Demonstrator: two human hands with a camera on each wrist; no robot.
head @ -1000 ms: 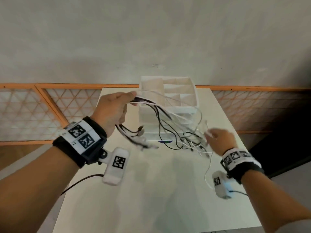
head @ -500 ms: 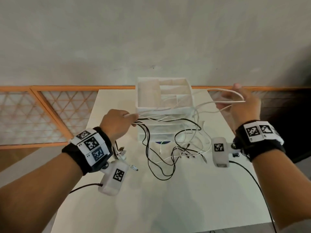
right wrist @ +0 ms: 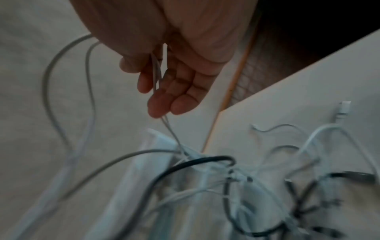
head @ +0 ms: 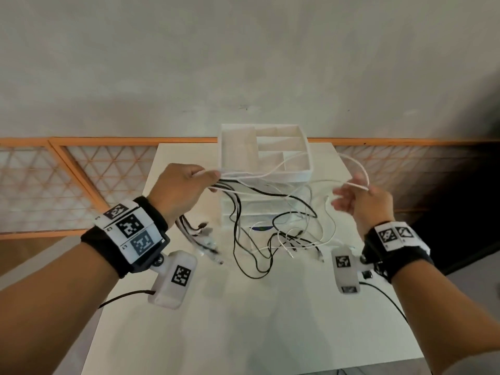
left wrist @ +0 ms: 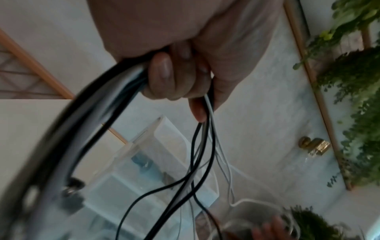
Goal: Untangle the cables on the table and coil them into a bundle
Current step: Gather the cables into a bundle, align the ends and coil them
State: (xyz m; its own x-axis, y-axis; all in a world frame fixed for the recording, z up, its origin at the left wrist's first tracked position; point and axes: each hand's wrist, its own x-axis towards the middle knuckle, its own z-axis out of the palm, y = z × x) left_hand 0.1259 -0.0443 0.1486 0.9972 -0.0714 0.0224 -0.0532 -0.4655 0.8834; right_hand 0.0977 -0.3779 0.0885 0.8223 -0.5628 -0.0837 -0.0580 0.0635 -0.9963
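Head view: both hands raised over a white table, cables strung between them.

Left hand now sits higher than half a second ago, level with the organiser's top rim; its fingers are clenched round a bunch of black and white cables, with plug ends dangling below the wrist. Centre: the loose tangle hangs from that fist and drapes onto the table in front of the white drawer organiser, which stands at the table's far edge. Right hand has dropped and drawn inward since then; it holds a white cable loop, the strand running between thumb and loosely bent fingers. Beyond the table: orange-framed lattice panels and a plain grey wall; the left wrist view shows green foliage.
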